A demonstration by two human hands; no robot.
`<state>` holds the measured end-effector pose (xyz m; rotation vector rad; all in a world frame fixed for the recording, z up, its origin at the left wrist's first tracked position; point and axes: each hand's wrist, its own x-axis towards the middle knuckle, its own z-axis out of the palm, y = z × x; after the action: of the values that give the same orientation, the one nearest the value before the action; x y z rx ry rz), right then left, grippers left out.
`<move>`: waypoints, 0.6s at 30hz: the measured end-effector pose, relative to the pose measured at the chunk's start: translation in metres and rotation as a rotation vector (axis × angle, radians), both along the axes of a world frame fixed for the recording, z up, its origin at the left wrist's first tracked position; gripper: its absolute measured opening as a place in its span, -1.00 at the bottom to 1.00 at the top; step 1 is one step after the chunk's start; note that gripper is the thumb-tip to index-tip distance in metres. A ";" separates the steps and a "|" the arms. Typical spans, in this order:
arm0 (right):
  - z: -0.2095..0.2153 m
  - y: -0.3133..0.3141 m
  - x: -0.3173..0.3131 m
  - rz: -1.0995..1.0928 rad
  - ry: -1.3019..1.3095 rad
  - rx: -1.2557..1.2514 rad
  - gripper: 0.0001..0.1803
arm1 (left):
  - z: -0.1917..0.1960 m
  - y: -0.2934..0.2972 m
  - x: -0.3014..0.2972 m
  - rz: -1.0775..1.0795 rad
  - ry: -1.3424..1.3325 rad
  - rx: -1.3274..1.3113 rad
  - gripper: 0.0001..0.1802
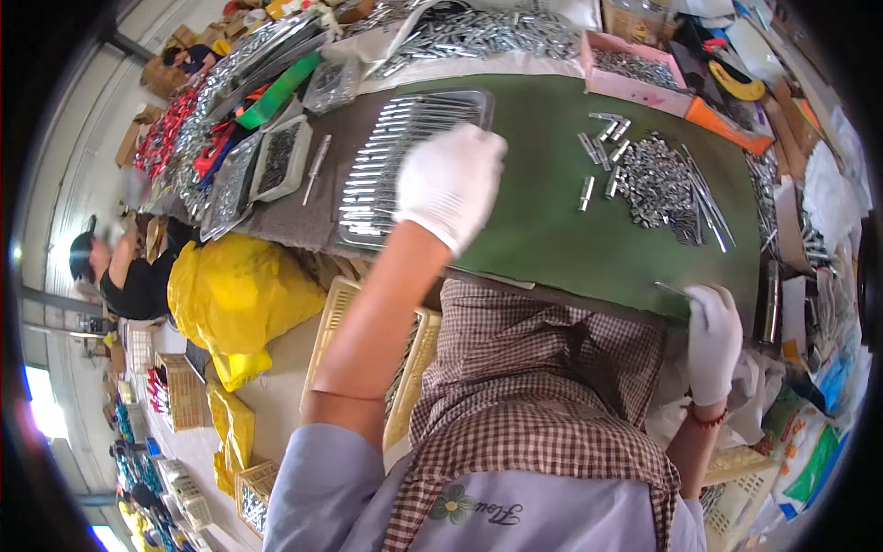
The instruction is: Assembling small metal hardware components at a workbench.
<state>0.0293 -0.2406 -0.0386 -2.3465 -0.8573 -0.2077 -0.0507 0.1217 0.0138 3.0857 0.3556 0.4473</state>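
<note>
My left hand (451, 184) wears a white glove and is over the right side of a clear plastic tray (354, 241). Its fingers are curled under and whatever they hold is hidden. Many slim silvery metal rods (372, 170) lie side by side in that tray. At the table's front edge on the right, my gloved right hand (715, 340) pinches a thin metal rod (670, 288). Beyond it, a heap of small metal sleeves (655, 179) lies on the green mat (543, 221), with several short metal tubes (587, 193) and some long thin rods (708, 202) beside it.
A single metal tool with a thin tip (317, 169) lies left of the tray, near a box of dark screws (279, 158). Metal parts (478, 35) are heaped at the back, beside a pink box (635, 69). Yellow bags (241, 299) and a crate (331, 322) stand below left.
</note>
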 end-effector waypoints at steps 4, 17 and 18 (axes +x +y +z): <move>-0.006 0.014 -0.002 0.000 -0.023 0.020 -0.84 | -0.034 -0.072 0.033 -0.118 -0.019 -0.185 -0.73; -0.012 0.005 0.002 -0.019 -0.093 -0.013 -0.87 | -0.059 -0.129 0.014 -0.457 -0.057 -0.499 -0.80; -0.012 0.004 0.004 -0.018 -0.122 -0.030 -0.87 | -0.062 -0.138 0.010 -0.439 -0.029 -0.461 -0.81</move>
<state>0.0330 -0.2362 -0.0507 -2.3902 -0.9028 -0.3510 -0.0411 -0.0160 -0.0477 2.5934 -0.1957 0.3345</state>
